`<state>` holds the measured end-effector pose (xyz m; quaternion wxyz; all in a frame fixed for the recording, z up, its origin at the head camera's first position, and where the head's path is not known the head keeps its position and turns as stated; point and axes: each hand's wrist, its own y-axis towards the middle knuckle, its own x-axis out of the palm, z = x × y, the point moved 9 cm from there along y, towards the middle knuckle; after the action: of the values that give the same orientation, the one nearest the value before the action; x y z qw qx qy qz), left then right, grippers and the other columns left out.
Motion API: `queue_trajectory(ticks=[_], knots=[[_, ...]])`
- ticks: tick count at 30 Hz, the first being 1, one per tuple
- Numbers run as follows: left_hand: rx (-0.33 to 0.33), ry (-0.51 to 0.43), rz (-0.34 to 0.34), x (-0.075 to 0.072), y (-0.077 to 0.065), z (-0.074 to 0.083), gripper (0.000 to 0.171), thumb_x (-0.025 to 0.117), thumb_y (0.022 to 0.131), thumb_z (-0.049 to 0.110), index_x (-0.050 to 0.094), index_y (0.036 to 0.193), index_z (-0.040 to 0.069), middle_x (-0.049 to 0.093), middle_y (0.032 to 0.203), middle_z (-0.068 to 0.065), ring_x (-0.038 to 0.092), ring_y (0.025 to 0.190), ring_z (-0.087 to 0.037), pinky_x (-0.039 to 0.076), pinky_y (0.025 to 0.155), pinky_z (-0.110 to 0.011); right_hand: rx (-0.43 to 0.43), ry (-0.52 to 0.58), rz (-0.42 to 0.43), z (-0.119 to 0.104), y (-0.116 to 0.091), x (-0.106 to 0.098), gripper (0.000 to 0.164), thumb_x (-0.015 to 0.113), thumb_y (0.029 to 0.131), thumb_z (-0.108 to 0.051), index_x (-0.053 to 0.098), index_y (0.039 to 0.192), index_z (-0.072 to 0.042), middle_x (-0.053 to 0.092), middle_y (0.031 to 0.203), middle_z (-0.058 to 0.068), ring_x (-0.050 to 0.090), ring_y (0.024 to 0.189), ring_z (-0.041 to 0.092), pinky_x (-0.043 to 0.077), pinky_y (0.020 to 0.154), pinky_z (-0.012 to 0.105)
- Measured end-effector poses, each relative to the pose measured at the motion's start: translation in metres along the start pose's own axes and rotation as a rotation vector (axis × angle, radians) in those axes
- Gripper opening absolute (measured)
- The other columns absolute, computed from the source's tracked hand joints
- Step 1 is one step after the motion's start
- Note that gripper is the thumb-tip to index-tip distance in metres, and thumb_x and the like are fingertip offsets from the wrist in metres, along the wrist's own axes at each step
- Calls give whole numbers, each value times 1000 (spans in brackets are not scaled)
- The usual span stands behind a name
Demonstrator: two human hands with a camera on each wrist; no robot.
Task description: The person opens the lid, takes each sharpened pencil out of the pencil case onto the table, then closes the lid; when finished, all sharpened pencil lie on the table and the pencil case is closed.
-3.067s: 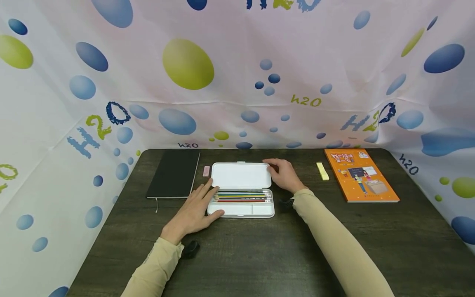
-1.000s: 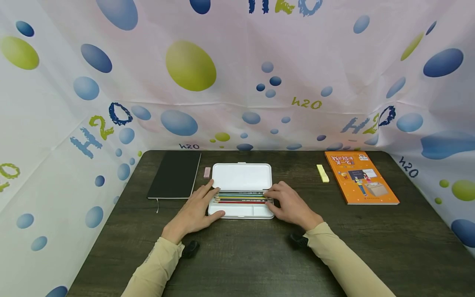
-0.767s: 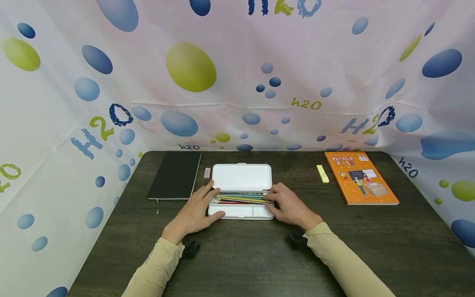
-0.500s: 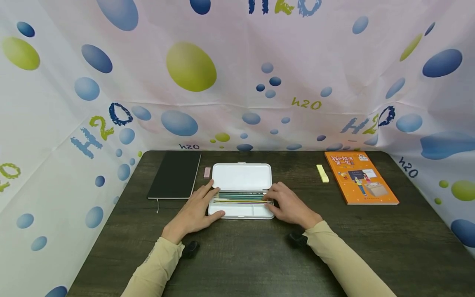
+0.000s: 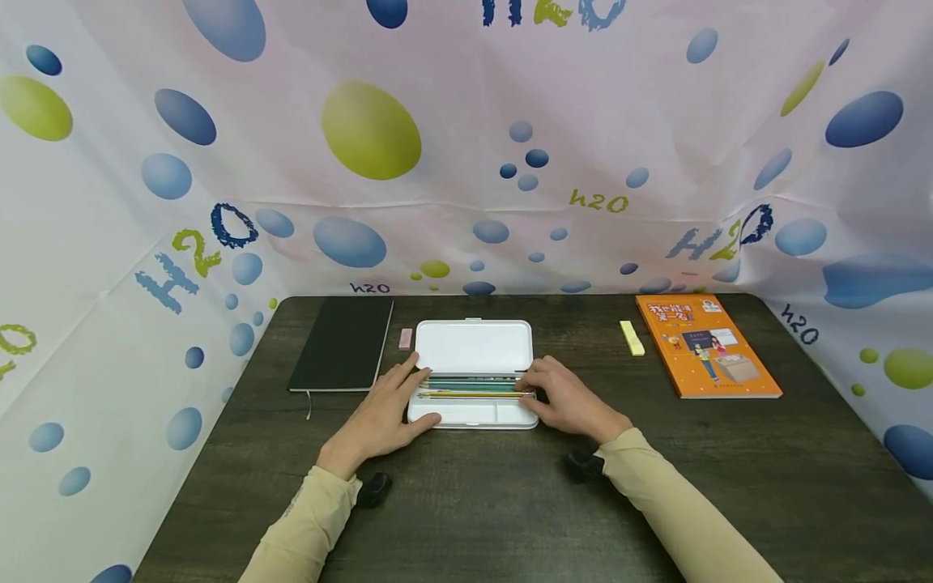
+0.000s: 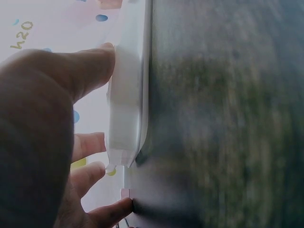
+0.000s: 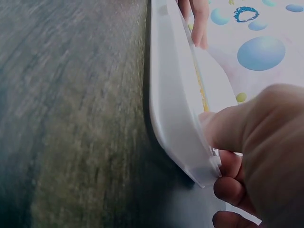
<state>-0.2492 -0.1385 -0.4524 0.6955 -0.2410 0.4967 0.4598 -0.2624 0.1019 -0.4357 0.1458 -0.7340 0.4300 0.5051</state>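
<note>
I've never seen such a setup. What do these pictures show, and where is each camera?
No robot here: a person works bare-handed. The wide picture comes from a camera on the head, looking forward and down; the close ones come from one on each wrist. On the dark table lies an open white case with pencils inside. The left hand rests at the case's left end. The right hand is at the pencils' right ends; whether it grips any is unclear. Also there: a black notebook, a pink block, a yellow block and an orange book.
</note>
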Motion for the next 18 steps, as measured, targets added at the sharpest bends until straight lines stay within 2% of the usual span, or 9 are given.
queue_trajectory(ticks=[7,11,15,18], knots=[[7,-2,3,-1,1,2,80,60,94,58,39,154,9,18,165,-12,26,146,-41,25,115,-61,0,21,0,2,-1,0,12,74,92,-14,77,104,-13,58,94,-7,49,89,12,45,73,32],[8,1,3,-1,1,2,80,60,94,58,39,154,9,18,165,-12,26,146,-41,25,115,-61,-12,53,12,2,-3,-1,12,73,92,-14,77,104,-14,62,96,-7,52,91,12,48,76,33],[8,4,0,0,1,2,80,59,94,58,39,154,10,17,165,-12,25,146,-40,25,115,-62,-6,118,55,4,-4,-4,14,74,92,-12,77,104,-14,67,99,-6,56,94,13,50,78,36],[4,4,2,0,1,1,80,59,94,59,39,154,10,18,165,-12,26,146,-40,25,114,-62,40,184,101,10,-6,-7,16,74,90,-9,78,105,-13,70,100,-5,58,91,13,51,75,36]])
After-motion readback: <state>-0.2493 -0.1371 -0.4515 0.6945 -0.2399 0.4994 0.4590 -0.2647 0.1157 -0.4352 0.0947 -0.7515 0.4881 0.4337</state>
